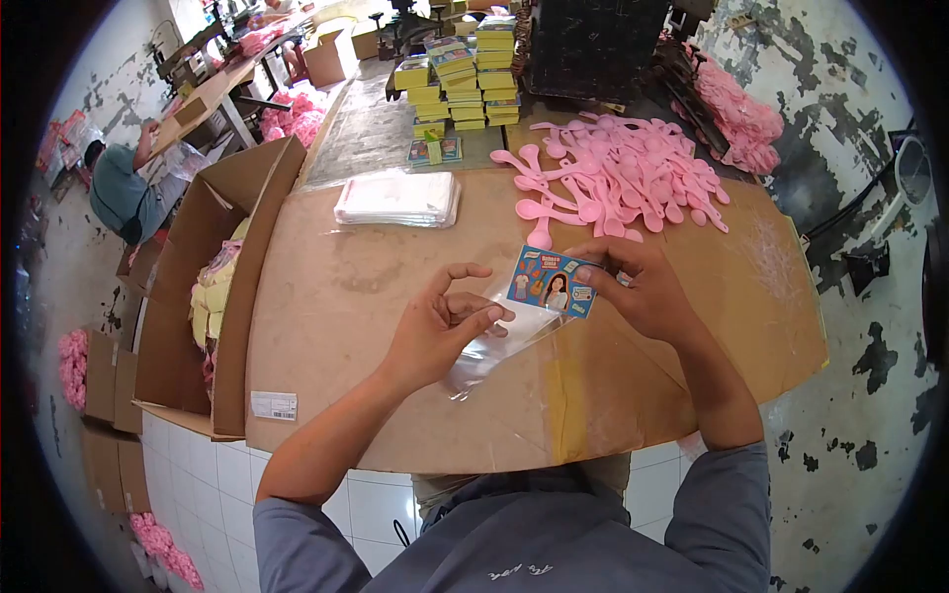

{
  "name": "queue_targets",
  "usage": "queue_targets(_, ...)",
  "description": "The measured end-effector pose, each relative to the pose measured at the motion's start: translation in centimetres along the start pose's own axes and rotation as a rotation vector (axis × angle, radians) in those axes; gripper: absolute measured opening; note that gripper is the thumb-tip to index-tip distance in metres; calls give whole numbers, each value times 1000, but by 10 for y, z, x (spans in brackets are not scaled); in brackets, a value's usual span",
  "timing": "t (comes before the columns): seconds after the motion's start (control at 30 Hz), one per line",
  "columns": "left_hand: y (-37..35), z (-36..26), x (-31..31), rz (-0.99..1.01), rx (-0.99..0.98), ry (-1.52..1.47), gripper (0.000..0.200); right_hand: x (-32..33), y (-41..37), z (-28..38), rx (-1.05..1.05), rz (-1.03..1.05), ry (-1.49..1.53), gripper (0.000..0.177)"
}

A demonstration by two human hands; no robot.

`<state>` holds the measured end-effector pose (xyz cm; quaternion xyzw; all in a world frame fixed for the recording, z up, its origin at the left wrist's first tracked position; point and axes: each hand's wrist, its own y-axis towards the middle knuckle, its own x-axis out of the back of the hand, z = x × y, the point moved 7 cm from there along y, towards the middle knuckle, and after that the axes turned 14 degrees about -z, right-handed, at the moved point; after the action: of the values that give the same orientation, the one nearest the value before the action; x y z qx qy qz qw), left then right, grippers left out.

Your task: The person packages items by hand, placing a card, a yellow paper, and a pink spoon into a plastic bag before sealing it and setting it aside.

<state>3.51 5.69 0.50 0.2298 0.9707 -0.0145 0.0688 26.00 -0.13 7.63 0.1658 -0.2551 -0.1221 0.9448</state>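
The right hand [638,287] grips a blue printed card [551,281] by its right end, the thumb lying on the printed face and the fingers bent behind. The card is held up over the middle of the work table, tilted, with its picture side toward the wearer; the print shows a person in white beside small pictures of clothing. The left hand [435,324] is just to the left of the card, its forefinger extended and apart from the thumb, the other fingers curled inward. A clear plastic bag [479,364] reaches from beside the left thumb to below the card; glare and the see-through film blur its edge, so I cannot tell whether the left fingers pinch it or only touch it. Brown cardboard [336,306] covers the table, with a strip of yellow tape [566,410] near the front edge. Beyond the card lies a heap of pink spoons [633,173], one of them just behind the card's top edge. A pile of clear bags [397,201] sits beyond the left hand, and farther back stand stacks of cards [457,84]. An open carton [265,232] stands along the left side of the table, with pale yellow pieces [210,296] inside. Another person [129,188] is at the far left.
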Motion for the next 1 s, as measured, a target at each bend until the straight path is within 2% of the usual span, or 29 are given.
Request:
queue_targets(0.07, -1, -1, 0, -5, 12, 33, 50, -2, -2, 1, 30, -15, -35, 26)
queue_targets(0.2, -3, 1, -4, 13, 1, 42, 52, -11, -9, 7, 283, 7, -151, 27)
queue_targets(0.27, -5, 0, -6, 45, -83, 192, 52, -18, -13, 11, 360, -52, -127, 28)
queue_targets(0.3, -6, 0, -7, 62, -125, 268, 52, -15, -12, 12, 342, -91, -111, 28)
queue_targets(0.47, -6, -2, -6, 7, -68, 255, 51, -2, -10, 8, 269, -268, -55, 26)
queue_targets(0.57, -3, 0, -3, -14, -74, 247, 51, 0, -12, 3, 279, -305, -17, 25)
queue_targets(0.77, -3, 4, -4, -3, -60, 257, 51, -9, -19, 8, 358, -240, -33, 24)
queue_targets(0.87, -4, 6, -5, 3, -61, 236, 52, 0, -16, 4, 337, -357, -27, 24)
queue_targets(1.0, -5, 2, -8, 11, -48, 172, 53, -6, -19, 3, 326, -311, -26, 25)
